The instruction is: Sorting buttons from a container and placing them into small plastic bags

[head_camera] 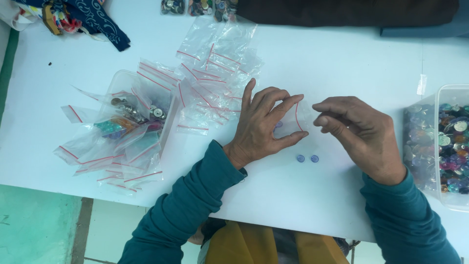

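White tabletop point(317, 58) fills most of the view, with pale green floor point(39, 225) showing at seven o'clock beyond its near edge. Near the centre, the left hand point(261, 124) pinches a small clear zip bag point(292, 120) between thumb and fingers, holding its red-lined mouth bowed open toward three o'clock; the bag's long axis runs roughly nine to three. The right hand point(359, 134) sits just beside that mouth, its fingertips drawn together; whether they hold a bead cannot be told. Two small blue beads point(307, 158) lie side by side on the table at six o'clock from the bag, close below it.

At nine o'clock a clear tub point(119, 80) holds bags of mixed beads and metal buttons, with flat empty bags spilling around it. A loose heap of empty red-striped bags point(215, 68) lies at eleven o'clock. At three o'clock a clear box point(452, 93) is full of coloured beads. Dark cloth point(342, 12) lies along twelve o'clock, patterned blue fabric point(97, 22) at ten.
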